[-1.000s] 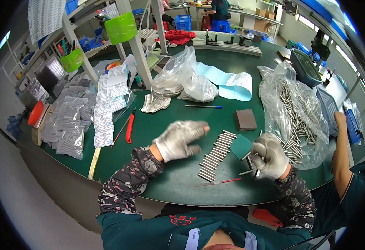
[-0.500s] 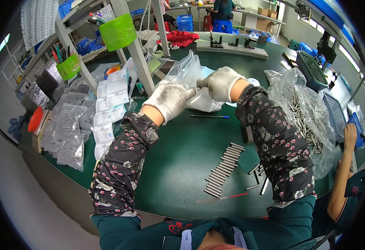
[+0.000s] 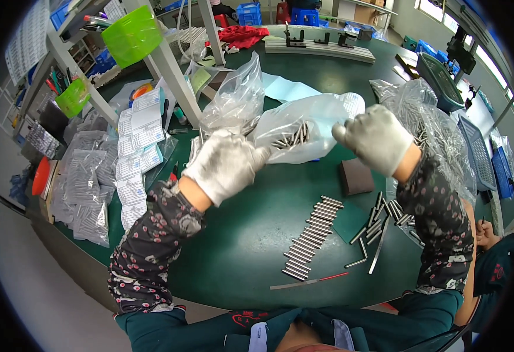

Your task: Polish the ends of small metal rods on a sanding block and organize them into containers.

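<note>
While a second ago our hands worked low beside the row of metal pins (image 3: pixel 311 237), we now hold a clear plastic bag (image 3: pixel 304 130) lifted above that row. Our gloved left hand (image 3: pixel 225 164) pinches one end shut and our gloved right hand (image 3: pixel 375 138) grips the other, with a few pins lying inside the bag. Loose pins (image 3: pixel 380 226) lie right of the row, a dark block (image 3: pixel 357 176) just beyond it. We judge bagging has begun.
</note>
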`<state>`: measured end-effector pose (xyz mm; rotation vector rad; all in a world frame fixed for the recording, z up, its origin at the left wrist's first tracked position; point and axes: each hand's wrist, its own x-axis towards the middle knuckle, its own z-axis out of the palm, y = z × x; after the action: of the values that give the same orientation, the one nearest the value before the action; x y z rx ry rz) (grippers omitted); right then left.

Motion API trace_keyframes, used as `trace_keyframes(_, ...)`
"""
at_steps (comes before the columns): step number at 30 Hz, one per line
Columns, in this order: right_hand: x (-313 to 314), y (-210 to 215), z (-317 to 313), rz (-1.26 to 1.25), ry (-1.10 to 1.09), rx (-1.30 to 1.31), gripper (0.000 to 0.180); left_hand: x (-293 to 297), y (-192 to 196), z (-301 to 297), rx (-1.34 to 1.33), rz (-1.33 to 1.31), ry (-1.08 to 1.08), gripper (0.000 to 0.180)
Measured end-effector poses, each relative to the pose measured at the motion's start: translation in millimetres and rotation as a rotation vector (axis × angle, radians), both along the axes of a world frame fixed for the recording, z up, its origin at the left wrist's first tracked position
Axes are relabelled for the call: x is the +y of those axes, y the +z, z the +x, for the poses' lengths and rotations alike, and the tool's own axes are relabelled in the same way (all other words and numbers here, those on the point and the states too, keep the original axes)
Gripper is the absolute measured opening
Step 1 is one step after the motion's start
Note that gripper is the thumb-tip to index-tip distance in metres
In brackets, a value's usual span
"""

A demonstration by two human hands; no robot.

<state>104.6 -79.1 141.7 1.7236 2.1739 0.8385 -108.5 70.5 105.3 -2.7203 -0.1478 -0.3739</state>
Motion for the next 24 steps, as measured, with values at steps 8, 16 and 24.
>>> trace_keyframes(8, -43.7, -16.9, -15.0, -0.031, 0.05, 0.007, 0.015, -24.0, -15.2, -22.1, -0.159, -0.23, -0.051, 0.021)
trace_keyframes(16, -39.9, -19.0, -15.1, 0.007, -0.013, 0.017, 0.015, -25.4, 2.7, -14.8, -0.244, -0.259, -0.016, 0.04)
trace_keyframes(24, -32.4, -15.8, -16.9, 0.002, 0.044, 0.076, 0.017, -10.6, 3.5, -14.4, -0.243, -0.226, -0.128, 0.055)
